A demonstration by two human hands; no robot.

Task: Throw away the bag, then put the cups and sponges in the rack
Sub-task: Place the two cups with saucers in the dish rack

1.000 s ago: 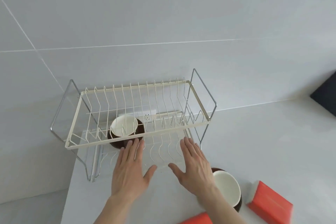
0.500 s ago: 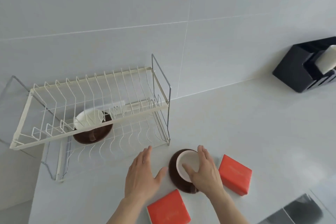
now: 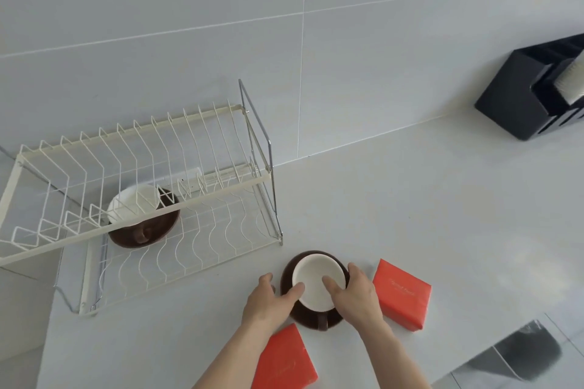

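Note:
A brown cup with a white inside [image 3: 316,281] stands on the white counter, in front of the rack's right end. My left hand [image 3: 268,300] holds its left side and my right hand [image 3: 354,297] its right side, thumbs over the rim. A second brown and white cup [image 3: 142,218] lies tilted on the lower shelf of the white wire rack [image 3: 202,196]. Two orange sponges lie on the counter: one [image 3: 401,294] right of the held cup, the other [image 3: 281,360] near the bottom edge.
A black organiser [image 3: 518,88] with a white item in it stands against the tiled wall at the far right. A shiny sink edge [image 3: 518,357] shows at the bottom right. The counter's left edge runs below the rack.
The view swung from the rack to the right. Both hands left the rack's front and closed on the cup on the counter, the left hand arriving last.

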